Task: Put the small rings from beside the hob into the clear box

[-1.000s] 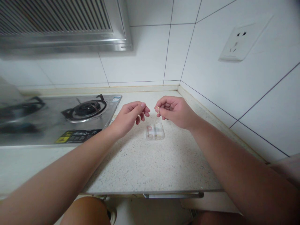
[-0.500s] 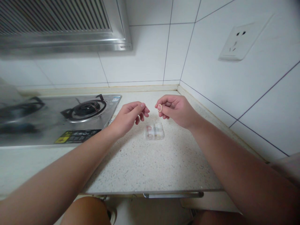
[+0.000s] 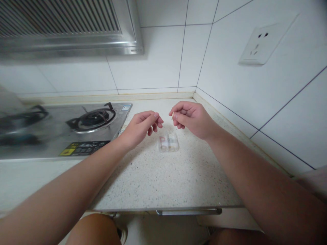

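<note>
My right hand [image 3: 190, 117] pinches a small pale ring [image 3: 173, 116] between thumb and fingertips, above the back part of the counter. The ring is turned nearly edge-on; its material is too small to tell. Opposite it, a short gap away, my left hand [image 3: 145, 126] has its fingers curled and its thumb resting against the index finger, with nothing visible in them. A small clear plastic box [image 3: 168, 143] lies on the counter just below and between both hands. Inside it are blurry compartments with small reddish and pale contents.
The speckled pale countertop [image 3: 163, 180] extends to a front edge above a drawer handle [image 3: 189, 212]. At the left sits a gas hob [image 3: 122, 117] with black burners, under a metal range hood [image 3: 127, 47]. A wall socket [image 3: 258, 44] is on the right tiled wall.
In my right hand the pale ring has turned from showing its round opening to nearly edge-on. My left hand and the clear box stay in place.
</note>
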Demonstrator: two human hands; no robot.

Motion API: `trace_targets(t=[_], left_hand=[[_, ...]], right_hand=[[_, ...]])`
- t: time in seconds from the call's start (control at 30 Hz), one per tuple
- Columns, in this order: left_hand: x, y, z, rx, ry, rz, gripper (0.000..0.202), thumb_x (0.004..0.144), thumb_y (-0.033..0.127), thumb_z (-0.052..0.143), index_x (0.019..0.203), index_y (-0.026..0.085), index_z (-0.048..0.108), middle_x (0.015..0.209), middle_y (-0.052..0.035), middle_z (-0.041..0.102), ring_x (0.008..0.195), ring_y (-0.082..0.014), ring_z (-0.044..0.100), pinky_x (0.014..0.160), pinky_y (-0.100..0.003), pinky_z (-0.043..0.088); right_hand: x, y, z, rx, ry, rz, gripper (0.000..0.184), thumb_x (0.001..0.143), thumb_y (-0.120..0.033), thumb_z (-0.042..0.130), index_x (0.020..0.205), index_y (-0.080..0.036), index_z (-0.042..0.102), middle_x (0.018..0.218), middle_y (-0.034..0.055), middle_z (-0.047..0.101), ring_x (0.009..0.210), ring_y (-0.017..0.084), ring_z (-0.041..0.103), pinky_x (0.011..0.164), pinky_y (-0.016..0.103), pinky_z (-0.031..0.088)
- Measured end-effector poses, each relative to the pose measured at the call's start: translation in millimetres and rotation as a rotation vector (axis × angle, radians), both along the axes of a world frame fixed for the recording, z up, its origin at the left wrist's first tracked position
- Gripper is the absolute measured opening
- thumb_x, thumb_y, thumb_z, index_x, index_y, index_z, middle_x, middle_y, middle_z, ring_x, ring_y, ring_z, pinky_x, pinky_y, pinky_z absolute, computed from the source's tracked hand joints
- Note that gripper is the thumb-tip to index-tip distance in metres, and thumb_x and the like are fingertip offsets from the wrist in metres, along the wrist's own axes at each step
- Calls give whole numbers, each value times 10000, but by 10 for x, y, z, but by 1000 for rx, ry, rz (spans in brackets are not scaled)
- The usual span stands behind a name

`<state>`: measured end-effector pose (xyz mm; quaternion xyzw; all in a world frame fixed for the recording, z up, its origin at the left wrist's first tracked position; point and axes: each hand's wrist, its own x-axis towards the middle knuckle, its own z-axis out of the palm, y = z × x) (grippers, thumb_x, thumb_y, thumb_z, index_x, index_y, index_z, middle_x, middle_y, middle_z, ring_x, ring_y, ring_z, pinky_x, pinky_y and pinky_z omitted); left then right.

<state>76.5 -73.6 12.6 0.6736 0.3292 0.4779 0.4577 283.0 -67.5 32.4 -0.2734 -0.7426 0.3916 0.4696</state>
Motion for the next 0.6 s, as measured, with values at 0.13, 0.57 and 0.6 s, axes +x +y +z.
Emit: trace_targets(t=[0.13,0.57,0.6], left_hand=[[3,-7,2,-5,-1,0,326,908,443,579,797,151,671,734,-37,640,596,-102,525,475,-207,362],[8,-3,-27,-17,14,-51,365,880,496,616,788,150,687,728,-43,654,596,-103,528,478,-212,365],[8,-1,-30,-11,18,-50,353,875,488,627,786,150,684,727,-40,653,597,-102,528,477,-211,365]], right_hand=[[-21,12,-28,118,-31,-52,145,844,-301,667,875,-160,655,661,-3,638,569,95,557,514,232,449],[-37,-48,-50,461,-287,-163,98,853,-259,629,878,-177,676,687,-10,624,548,87,483,517,247,387],[-36,-47,-51,481,-298,-163,94,852,-253,628,879,-177,677,689,-11,624,543,83,478,515,244,383]])
